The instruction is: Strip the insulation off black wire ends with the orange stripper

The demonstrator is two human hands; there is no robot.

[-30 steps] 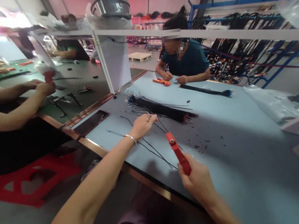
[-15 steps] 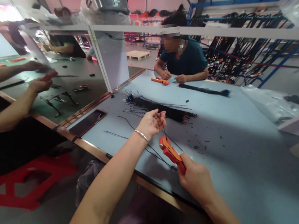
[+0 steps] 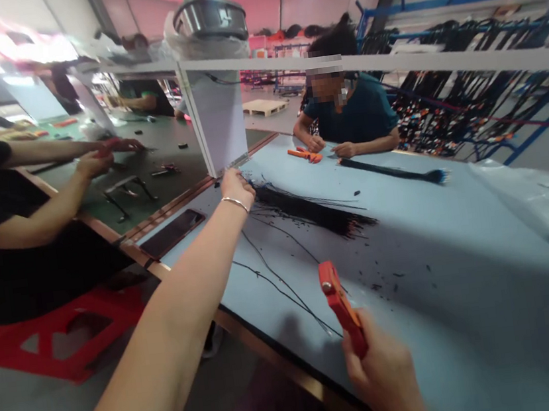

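My right hand point(image 3: 384, 365) is wrapped round the handles of a red and orange wire stripper point(image 3: 339, 304), its head pointing up above the near part of the table. Nothing shows in its jaws. My left hand point(image 3: 237, 189), with a bracelet at the wrist, is stretched out to the far left end of a bundle of thin black wires point(image 3: 309, 208). Its fingers are curled, but what they hold, if anything, is hidden. Several loose black wires point(image 3: 276, 275) lie between my two hands.
A phone point(image 3: 172, 232) lies at the table's left edge. Black scraps point(image 3: 376, 279) are scattered right of the stripper. Across the table point(image 3: 437, 225) a co-worker point(image 3: 356, 112) sits by an orange tool point(image 3: 304, 155) and a second wire bundle point(image 3: 393, 172). Another person's arms point(image 3: 52, 186) work at left.
My left hand has moved from above the stripper, where it held a wire, away to the bundle's left end. The wire has left the stripper's jaws. The view has shifted slightly.
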